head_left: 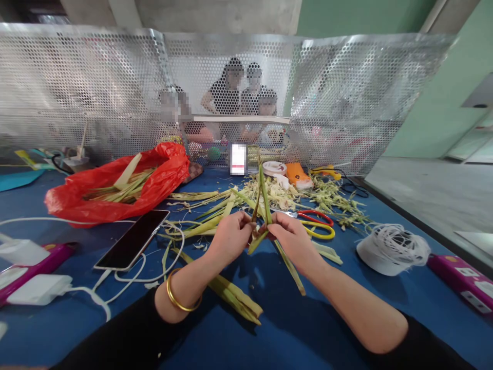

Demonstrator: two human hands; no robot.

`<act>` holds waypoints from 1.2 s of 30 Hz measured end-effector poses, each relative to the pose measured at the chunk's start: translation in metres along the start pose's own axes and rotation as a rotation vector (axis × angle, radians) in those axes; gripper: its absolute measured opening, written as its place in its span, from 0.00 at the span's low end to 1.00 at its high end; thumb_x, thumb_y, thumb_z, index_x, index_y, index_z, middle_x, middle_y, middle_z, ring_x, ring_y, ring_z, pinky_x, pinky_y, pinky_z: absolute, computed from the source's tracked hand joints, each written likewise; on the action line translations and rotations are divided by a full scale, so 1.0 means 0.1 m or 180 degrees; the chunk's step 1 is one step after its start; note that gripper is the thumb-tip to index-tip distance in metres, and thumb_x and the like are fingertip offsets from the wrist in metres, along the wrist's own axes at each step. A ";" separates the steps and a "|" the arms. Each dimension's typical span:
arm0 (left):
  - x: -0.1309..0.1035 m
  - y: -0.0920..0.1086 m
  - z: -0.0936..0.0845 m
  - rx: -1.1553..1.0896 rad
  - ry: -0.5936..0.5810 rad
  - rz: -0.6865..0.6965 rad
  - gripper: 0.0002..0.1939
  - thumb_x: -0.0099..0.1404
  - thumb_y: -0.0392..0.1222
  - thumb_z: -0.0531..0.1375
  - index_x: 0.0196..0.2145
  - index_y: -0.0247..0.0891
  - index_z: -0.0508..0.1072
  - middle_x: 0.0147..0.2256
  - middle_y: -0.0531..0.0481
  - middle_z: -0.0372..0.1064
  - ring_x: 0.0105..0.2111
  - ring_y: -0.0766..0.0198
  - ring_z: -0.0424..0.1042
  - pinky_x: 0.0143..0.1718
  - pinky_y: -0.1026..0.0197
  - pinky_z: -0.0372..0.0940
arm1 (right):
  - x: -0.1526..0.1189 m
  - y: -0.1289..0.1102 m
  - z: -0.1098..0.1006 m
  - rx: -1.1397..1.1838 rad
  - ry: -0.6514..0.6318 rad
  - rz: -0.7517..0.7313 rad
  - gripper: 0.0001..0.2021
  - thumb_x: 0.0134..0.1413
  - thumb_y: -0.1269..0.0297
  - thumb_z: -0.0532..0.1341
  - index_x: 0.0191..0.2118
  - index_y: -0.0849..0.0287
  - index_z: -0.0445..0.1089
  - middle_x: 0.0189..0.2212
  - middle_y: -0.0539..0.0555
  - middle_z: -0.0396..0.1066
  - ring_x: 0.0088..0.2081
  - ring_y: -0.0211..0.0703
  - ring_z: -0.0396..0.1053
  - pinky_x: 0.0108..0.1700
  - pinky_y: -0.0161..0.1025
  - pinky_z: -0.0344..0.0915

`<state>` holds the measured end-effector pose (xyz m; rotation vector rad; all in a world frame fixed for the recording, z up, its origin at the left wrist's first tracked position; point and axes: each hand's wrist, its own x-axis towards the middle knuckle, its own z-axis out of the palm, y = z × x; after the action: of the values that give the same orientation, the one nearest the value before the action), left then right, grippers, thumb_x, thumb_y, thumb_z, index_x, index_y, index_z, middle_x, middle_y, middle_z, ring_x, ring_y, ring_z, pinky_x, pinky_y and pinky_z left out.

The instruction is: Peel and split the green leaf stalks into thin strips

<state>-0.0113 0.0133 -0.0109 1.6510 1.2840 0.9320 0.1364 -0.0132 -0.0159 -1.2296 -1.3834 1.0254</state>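
Observation:
Near the middle of the view, my left hand (232,234) and my right hand (289,235) pinch the lower part of a long, folded green leaf strip (264,192) between them. Its two blades rise and meet in a point above my fingers, and a short end hangs below. My left fingers are closed on its left side; my right thumb and fingers close on its right side. Below my left wrist lies a rolled green leaf (241,303). Just beyond my right hand are scissors with red and yellow handles (325,236), their blades partly hidden.
A red plastic bag (61,200) with leaf strips stands at left, near a phone (133,240) on a white cable. Leaf scraps (331,198) lie behind my hands. At right are a white string spool (385,254) and a purple box (462,282). A perforated metal screen (346,92) backs the table.

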 end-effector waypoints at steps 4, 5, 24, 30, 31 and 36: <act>0.01 -0.03 -0.01 0.0202 -0.0012 0.0080 0.07 0.57 0.38 0.55 0.22 0.40 0.64 0.15 0.56 0.64 0.16 0.66 0.64 0.19 0.65 0.56 | -0.03 -0.08 0.01 0.0435 -0.0094 0.0131 0.07 0.46 0.66 0.55 0.21 0.57 0.58 0.20 0.47 0.61 0.28 0.39 0.64 0.34 0.36 0.65; 0.02 -0.03 -0.02 0.0287 0.0009 0.0113 0.07 0.57 0.38 0.55 0.21 0.40 0.64 0.15 0.56 0.64 0.16 0.65 0.65 0.19 0.65 0.56 | -0.03 -0.08 0.01 0.0472 -0.0080 0.0152 0.07 0.46 0.66 0.55 0.21 0.57 0.58 0.20 0.46 0.60 0.27 0.38 0.64 0.34 0.36 0.65; 0.12 0.00 -0.17 -0.0627 -0.0444 0.0050 0.08 0.51 0.42 0.64 0.28 0.36 0.72 0.27 0.51 0.72 0.29 0.63 0.71 0.33 0.62 0.64 | -0.04 -0.17 -0.04 0.0727 -0.0318 0.0460 0.06 0.49 0.65 0.54 0.24 0.58 0.61 0.13 0.44 0.60 0.16 0.33 0.58 0.21 0.32 0.58; 0.08 0.04 -0.11 -0.1302 0.0268 0.0050 0.12 0.56 0.47 0.61 0.24 0.35 0.69 0.22 0.54 0.68 0.24 0.67 0.67 0.32 0.62 0.65 | -0.09 -0.11 0.05 0.0316 -0.0780 0.0659 0.06 0.50 0.67 0.53 0.24 0.58 0.62 0.14 0.46 0.66 0.17 0.34 0.63 0.20 0.31 0.60; 0.08 0.04 -0.11 -0.1183 0.0287 0.0085 0.12 0.55 0.46 0.61 0.22 0.36 0.68 0.21 0.55 0.66 0.23 0.68 0.66 0.30 0.63 0.63 | -0.10 -0.11 0.05 0.0362 -0.0834 0.0679 0.06 0.51 0.66 0.54 0.25 0.58 0.62 0.15 0.47 0.67 0.17 0.34 0.64 0.22 0.31 0.61; 0.05 0.05 -0.08 -0.0819 -0.0377 0.0207 0.13 0.54 0.44 0.62 0.18 0.36 0.66 0.17 0.57 0.62 0.20 0.71 0.61 0.25 0.65 0.58 | -0.05 -0.08 0.02 0.0481 -0.0710 0.0575 0.15 0.52 0.52 0.58 0.25 0.59 0.63 0.15 0.46 0.66 0.17 0.34 0.63 0.21 0.32 0.62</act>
<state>-0.0158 0.0188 -0.0024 1.5285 0.9918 0.9791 0.1330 -0.0191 -0.0093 -1.1704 -1.3515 1.4027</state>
